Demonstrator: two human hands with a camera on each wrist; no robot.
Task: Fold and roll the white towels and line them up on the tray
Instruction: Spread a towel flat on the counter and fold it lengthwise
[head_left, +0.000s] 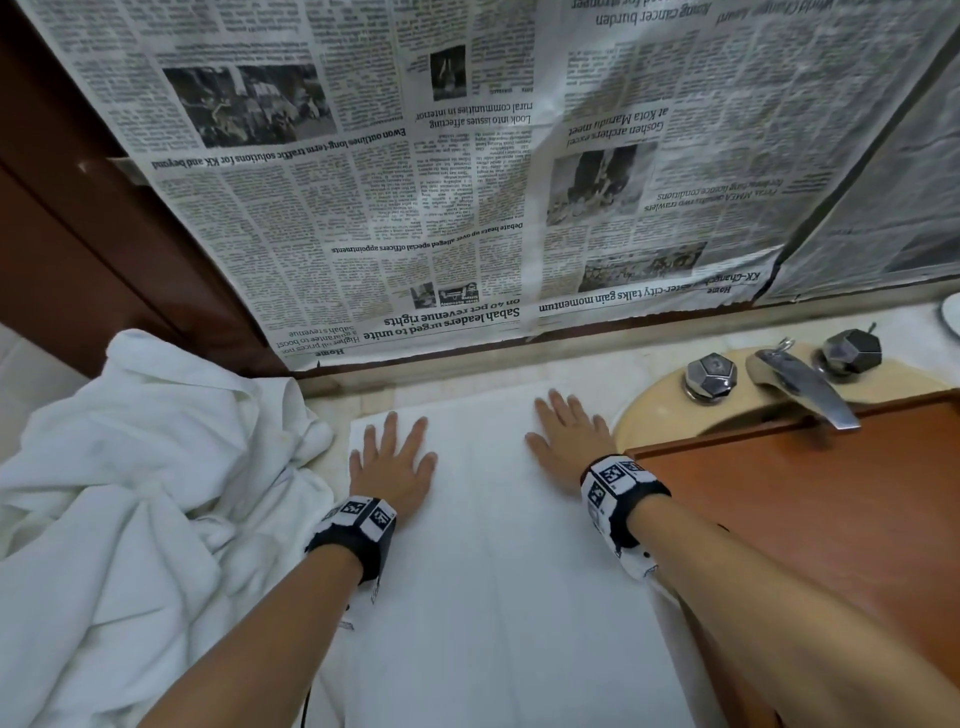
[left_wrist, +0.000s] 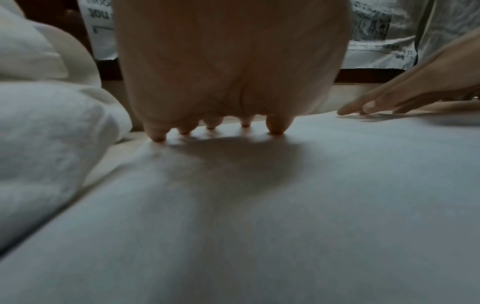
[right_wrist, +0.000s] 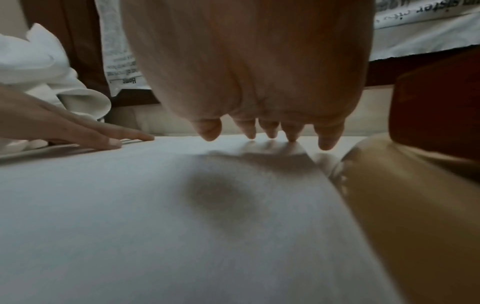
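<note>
A white towel (head_left: 488, 545) lies flat and smooth on the counter, running from the back edge toward me. My left hand (head_left: 392, 460) rests palm down on its far left part, fingers straight and spread. My right hand (head_left: 569, 436) lies flat on its far right part, near the towel's corner. In the left wrist view the left fingertips (left_wrist: 217, 127) touch the towel (left_wrist: 259, 205) near its far edge. The right wrist view shows the right fingertips (right_wrist: 270, 133) at the towel's (right_wrist: 155, 205) far right corner. A brown wooden tray (head_left: 810, 509) sits over the sink at right.
A heap of crumpled white towels (head_left: 130, 493) lies at left, beside the flat one. A chrome tap (head_left: 802, 387) with two faceted knobs stands behind the beige basin rim (head_left: 654, 410). Newspaper sheets (head_left: 441, 182) cover the wall behind the counter.
</note>
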